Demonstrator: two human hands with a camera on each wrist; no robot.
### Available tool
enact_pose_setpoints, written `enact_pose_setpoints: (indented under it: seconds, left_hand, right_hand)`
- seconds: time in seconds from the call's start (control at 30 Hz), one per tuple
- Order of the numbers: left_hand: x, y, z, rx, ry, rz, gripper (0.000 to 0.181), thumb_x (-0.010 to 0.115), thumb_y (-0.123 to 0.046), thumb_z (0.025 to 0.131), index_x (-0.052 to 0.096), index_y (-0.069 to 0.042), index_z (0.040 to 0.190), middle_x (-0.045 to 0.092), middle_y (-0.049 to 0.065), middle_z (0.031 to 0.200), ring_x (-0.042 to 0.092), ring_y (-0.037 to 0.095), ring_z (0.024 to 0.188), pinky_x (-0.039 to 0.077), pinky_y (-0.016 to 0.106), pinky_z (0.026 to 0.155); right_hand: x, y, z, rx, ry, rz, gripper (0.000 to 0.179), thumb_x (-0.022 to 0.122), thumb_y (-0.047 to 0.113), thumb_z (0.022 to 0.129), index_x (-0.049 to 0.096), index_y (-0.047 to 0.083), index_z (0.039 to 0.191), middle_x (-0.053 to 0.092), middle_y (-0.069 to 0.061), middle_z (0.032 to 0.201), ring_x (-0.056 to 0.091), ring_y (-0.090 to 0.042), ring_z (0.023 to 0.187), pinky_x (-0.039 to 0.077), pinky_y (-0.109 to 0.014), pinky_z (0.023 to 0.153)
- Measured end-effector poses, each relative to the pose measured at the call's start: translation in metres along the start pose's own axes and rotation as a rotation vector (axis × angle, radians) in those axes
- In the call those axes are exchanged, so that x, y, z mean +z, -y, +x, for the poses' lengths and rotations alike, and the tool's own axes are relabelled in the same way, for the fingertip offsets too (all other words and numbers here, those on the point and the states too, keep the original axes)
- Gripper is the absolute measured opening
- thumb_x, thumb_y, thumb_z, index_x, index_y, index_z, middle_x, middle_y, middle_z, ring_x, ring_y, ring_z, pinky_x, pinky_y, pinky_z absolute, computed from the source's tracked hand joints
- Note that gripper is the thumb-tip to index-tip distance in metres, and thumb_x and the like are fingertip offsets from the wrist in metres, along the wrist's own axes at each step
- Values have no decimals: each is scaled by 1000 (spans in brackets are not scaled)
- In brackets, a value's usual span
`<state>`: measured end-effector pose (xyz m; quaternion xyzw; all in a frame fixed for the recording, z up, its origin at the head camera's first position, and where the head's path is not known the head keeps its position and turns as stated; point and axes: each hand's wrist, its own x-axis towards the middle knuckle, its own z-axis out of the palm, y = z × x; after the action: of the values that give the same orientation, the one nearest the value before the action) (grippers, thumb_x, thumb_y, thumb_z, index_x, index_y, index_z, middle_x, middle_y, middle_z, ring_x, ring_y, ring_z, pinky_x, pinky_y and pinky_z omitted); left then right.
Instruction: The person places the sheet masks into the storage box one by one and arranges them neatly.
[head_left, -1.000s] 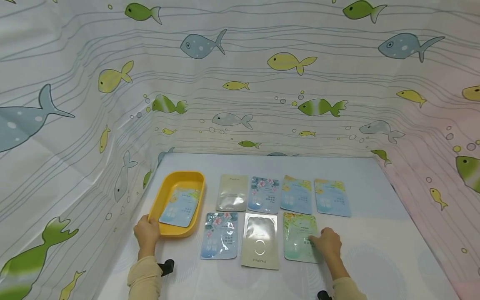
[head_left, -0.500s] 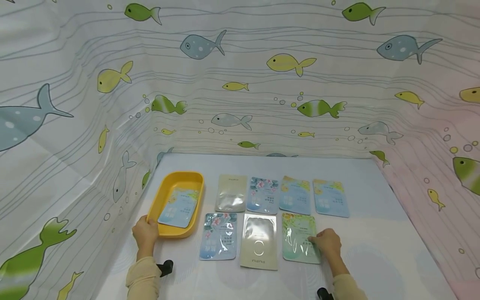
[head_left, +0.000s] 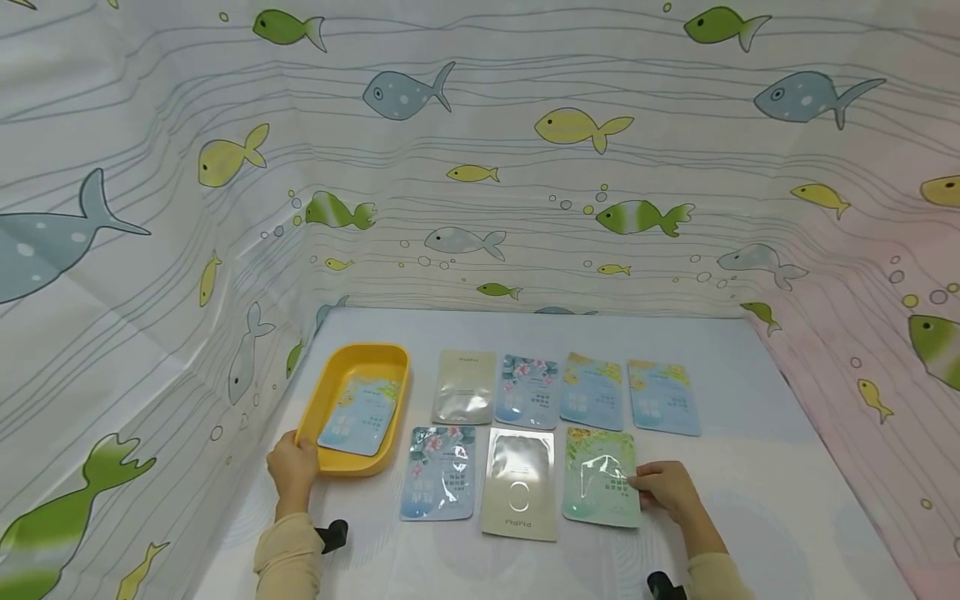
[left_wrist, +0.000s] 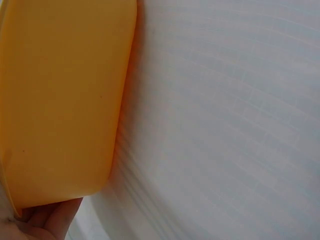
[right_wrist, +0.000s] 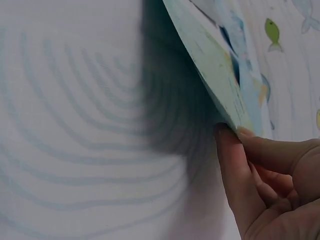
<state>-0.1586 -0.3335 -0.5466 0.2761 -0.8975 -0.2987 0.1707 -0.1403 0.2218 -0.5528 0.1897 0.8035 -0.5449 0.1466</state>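
My left hand [head_left: 294, 467] grips the near left corner of a yellow plastic tray [head_left: 367, 357]; in the left wrist view the fingers reach under the rim by the tray's wall [left_wrist: 65, 100]. A blue face mask packet [head_left: 360, 417] lies inside the tray. At the right of the front row, my right hand [head_left: 670, 490] pinches the right edge of a green face mask packet [head_left: 600, 479] between thumb and index finger. In the right wrist view the pinched edge of this green packet [right_wrist: 220, 82] stands raised above the table, casting a shadow.
Left of the green packet lie a gold packet [head_left: 519, 492] and a blue floral packet [head_left: 438, 479]. Behind is a row with another gold packet [head_left: 463, 387], a floral one [head_left: 527, 396] and two blue-yellow packets [head_left: 591, 392]. A fish-patterned curtain [head_left: 525, 192] surrounds the white table [head_left: 720, 342].
My right hand has moved slightly right, from fingertips over the green packet's face to a pinch at its right edge, which is now lifted. The left hand stays on the tray.
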Motion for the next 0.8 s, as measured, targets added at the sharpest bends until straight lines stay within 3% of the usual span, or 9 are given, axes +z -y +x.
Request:
enact_pose_setpoints:
  seconds: [0.2, 0.4, 0.8]
  left_hand:
    - [0, 2, 0, -2, -9, -5, 32, 39, -2, 88, 54, 19, 108, 56, 40, 104, 48, 57, 96, 36, 60, 87]
    - [0, 2, 0, 5, -9, -4, 31, 40, -1, 89, 53, 20, 108, 56, 40, 103, 48, 57, 95, 36, 60, 86]
    - [1, 2, 1, -10, -8, -9, 32, 39, -2, 90, 53, 20, 109, 56, 40, 103, 51, 55, 98, 38, 59, 89]
  right_hand:
    - [-6, -8, 2, -9, 43, 111, 34, 68, -2, 77, 58, -19, 105, 67, -8, 75, 61, -14, 59, 51, -26, 55]
    - [-12, -10, -1, -11, 31, 165, 37, 66, -2, 80, 56, -19, 112, 68, -9, 79, 62, -14, 60, 52, -27, 56]
    - [-19, 21, -8, -77, 49, 168, 39, 63, -1, 83, 52, -19, 116, 68, -7, 80, 65, -14, 64, 54, -26, 61]
